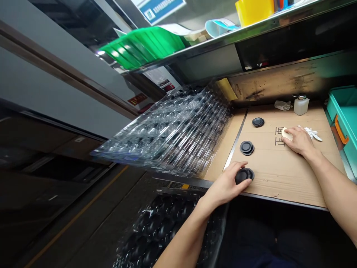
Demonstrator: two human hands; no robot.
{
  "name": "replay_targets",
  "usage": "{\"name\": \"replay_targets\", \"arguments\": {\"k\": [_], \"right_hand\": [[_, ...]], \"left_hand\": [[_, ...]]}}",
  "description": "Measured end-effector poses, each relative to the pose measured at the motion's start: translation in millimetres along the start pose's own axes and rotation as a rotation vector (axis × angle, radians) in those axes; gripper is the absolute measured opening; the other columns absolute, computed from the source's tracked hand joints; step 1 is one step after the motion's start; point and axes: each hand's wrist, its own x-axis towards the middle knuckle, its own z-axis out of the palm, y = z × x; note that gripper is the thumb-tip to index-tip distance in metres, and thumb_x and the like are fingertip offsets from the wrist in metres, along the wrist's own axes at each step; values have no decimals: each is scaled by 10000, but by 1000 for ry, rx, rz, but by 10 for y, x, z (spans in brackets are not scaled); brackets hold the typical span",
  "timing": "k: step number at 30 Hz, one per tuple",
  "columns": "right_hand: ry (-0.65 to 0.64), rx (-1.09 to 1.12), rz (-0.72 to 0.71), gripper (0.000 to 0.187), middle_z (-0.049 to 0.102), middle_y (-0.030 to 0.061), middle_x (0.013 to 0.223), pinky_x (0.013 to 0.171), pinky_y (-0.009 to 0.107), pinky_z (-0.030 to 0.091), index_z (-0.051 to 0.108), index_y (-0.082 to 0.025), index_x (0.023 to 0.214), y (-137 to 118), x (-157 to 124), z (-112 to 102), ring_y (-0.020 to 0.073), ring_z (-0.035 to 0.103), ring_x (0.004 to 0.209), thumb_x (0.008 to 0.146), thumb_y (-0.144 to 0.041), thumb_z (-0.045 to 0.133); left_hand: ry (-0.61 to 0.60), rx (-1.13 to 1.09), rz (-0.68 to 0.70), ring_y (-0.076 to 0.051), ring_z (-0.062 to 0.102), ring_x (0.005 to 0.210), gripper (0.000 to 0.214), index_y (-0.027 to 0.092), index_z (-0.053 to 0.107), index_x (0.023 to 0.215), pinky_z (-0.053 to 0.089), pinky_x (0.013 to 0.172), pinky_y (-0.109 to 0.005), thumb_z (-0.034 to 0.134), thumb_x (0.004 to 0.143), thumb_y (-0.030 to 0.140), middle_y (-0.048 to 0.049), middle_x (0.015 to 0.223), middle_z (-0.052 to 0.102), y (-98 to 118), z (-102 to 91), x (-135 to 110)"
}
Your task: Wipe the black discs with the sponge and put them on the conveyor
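The left hand [226, 185] is curved and half closed over a black round rubber part [244, 176], with the fingertips resting on its top and the thumb side lying along the edge. It seems to have hold of this part, which sits near the front edge of a cardboard sheet [281, 180]. The right hand [297, 140] lies flatter and nearly open, with the fingers pressing on a pale oval pad [287, 134], which looks like a sponge, but the picture does not show how firm this grip is.

Two more black round parts lie on the cardboard sheet, one in the middle [247, 147] and one farther back [258, 122]. A crumpled white cloth [312, 134] lies just beside the right hand, and a small white bottle [301, 105] stands at the back. To the left, a tilted stack of clear plastic trays [164, 130] leans next to the sheet. A teal bin [341, 108] stands at the right.
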Motion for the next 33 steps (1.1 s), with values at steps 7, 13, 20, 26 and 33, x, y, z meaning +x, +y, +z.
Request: {"name": "replay_targets", "arguments": {"k": [7, 13, 20, 26, 33], "right_hand": [[9, 4, 7, 377, 697, 88, 1119, 1030, 435, 412, 729, -247, 1161, -19, -10, -5, 302, 559, 1111, 900, -498, 624], [-4, -2, 10, 384, 691, 87, 1133, 1047, 438, 398, 723, -252, 1174, -16, -7, 4, 302, 554, 1129, 904, -506, 622], [-3, -3, 15, 362, 690, 83, 1119, 1045, 425, 392, 725, -256, 1159, -33, -24, 10, 293, 553, 1115, 910, -495, 616], [-27, -12, 28, 373, 686, 88, 1127, 1010, 422, 410, 720, -255, 1179, -87, -33, -31, 296, 545, 1097, 915, -494, 607], [-30, -3, 37, 375, 683, 89, 1117, 1013, 416, 411, 717, -250, 1183, -105, -70, -64, 283, 543, 1100, 922, -495, 606]], "left_hand": [[-146, 190, 168, -263, 506, 1353, 564, 267, 511, 1436, 407, 1183, -454, 659, 892, 260, -94, 1417, 555, -5, 16, -17], [-252, 237, 289, -227, 465, 1373, 665, 254, 493, 1453, 380, 1207, -441, 557, 829, 35, -75, 1408, 574, 23, -178, 135], [-495, 261, 379, -263, 443, 1401, 632, 280, 584, 1404, 387, 1191, -462, 658, 803, 100, -62, 1456, 573, 37, -122, 306], [-160, 238, 318, -281, 548, 1293, 550, 227, 570, 1397, 421, 1140, -471, 669, 862, 309, -114, 1366, 627, -122, -324, 501], [-163, 286, 192, -305, 528, 1338, 766, 203, 463, 1493, 378, 1158, -469, 721, 787, 352, -129, 1424, 589, -334, -429, 1208]]}}
